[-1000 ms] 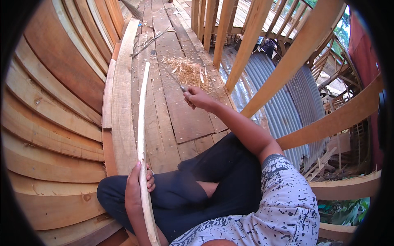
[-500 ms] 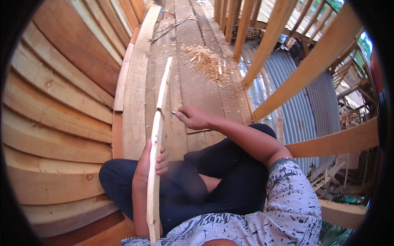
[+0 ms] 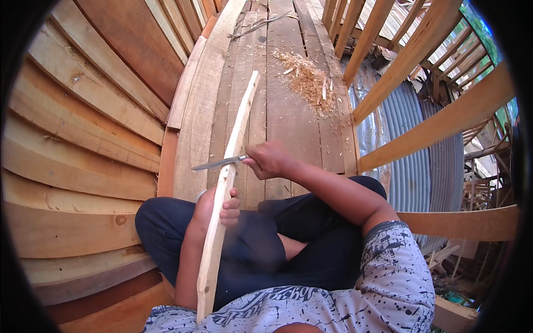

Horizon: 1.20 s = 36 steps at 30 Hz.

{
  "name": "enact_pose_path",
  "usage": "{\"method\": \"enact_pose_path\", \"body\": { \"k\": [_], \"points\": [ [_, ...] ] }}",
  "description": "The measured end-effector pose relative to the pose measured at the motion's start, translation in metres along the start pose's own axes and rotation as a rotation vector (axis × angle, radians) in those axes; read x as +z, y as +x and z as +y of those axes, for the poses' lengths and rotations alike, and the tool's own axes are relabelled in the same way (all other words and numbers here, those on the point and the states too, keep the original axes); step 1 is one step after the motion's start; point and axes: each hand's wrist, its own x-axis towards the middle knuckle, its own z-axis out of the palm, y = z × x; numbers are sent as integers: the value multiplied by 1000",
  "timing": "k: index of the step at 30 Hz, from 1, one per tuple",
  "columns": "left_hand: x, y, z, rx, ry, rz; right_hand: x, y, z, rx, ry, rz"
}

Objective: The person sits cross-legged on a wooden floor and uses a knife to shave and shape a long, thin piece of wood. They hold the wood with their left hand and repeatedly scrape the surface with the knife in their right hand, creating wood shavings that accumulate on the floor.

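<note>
Pale wooden stick slants up the middle of the view, its lower end by the person's printed shirt and its far end above the plank floor, leaning a little to the right. The left hand is wrapped around it near mid-length, fingers curled over its right side, above the dark trousers; the thumb cannot be made out clearly. The right hand is closed on the handle of a knife, and the handle itself is mostly hidden in the fist. What matters most is the crossing: the blade lies over the stick, nearly square to its long axis, with the tip out past the left side and the fist just beside the right side. That crossing sits beyond the left hand's grip, on the far side from the body — near those fingers but apart from them — and the right hand is the nearer of the two to it. Whether the edge bites into the wood cannot be told. Farther off on the planks lies a heap of shavings, with stacked boards along the left and slanting wooden posts on the right.
</note>
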Motion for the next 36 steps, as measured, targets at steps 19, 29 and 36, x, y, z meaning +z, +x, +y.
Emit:
{"method": "enact_pose_path", "body": {
  "k": [19, 29, 36],
  "points": [
    [23, 11, -29, 396, 1031, 787, -35, 0, 52, 269, -77, -122],
    [28, 10, -33, 394, 1085, 803, -45, 9, 35, 449, -120, -299],
    [29, 9, -37, 389, 1101, 829, -23, 5, 56, 488, -17, -314]
  ]
}}
